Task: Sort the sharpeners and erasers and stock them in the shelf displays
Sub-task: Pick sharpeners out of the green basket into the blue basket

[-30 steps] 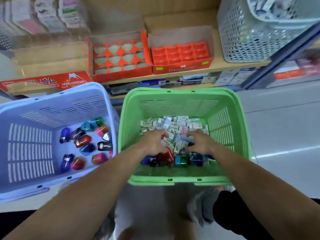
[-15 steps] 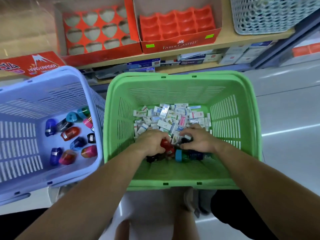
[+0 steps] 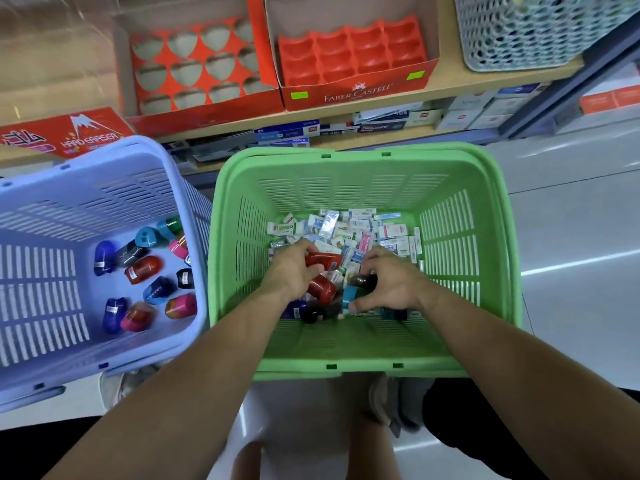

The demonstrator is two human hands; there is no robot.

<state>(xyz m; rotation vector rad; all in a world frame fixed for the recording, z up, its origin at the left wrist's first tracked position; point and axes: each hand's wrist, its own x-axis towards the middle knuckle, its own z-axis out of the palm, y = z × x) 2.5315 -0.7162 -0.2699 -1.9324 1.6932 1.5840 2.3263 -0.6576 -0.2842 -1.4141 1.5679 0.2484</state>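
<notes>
Head view: toward the green basket's (image 3: 346,370) near edge, our left hand (image 3: 294,270) curls round red sharpeners (image 3: 320,289) and our right hand (image 3: 393,284) clasps a dark sharpener (image 3: 362,281). Overfull grips could spill one, or drag erasers (image 3: 356,223), piled by the far wall, into the blue basket (image 3: 104,199).

The person's left hand (image 3: 293,271) and right hand (image 3: 393,283) are bare, with black legwear (image 3: 485,422) and grey footwear (image 3: 398,405).

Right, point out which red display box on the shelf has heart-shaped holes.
The left red display box: its insert has heart-shaped holes, while the Faber-Castell box to its right holds a moulded tray of square wells.
</notes>
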